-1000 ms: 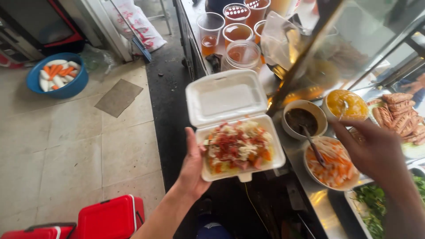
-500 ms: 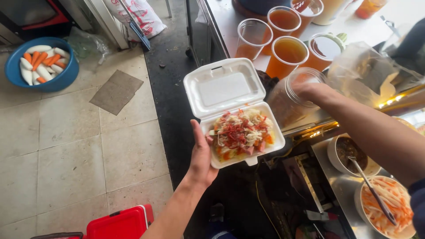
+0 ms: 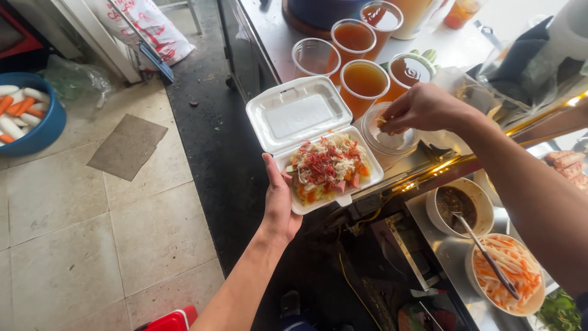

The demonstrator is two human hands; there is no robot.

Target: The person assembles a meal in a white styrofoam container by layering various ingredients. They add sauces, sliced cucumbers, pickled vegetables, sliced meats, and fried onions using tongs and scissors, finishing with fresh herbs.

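My left hand (image 3: pixel 280 205) cups the open white foam clamshell box (image 3: pixel 315 147) of chopped food; it could tip. My right hand (image 3: pixel 419 109) pinches topping above a clear plastic tub (image 3: pixel 387 132); bits may scatter.

One view only, taken from a head-worn camera, angled steeply down and slightly forward. The left hand (image 3: pixel 278 202) and right hand (image 3: pixel 422 110) are seen at close range, arms entering from the near edge. The worktop (image 3: pixel 275 30) is framed right and far, the tiled floor (image 3: pixel 92 233) left. No second view is shared.
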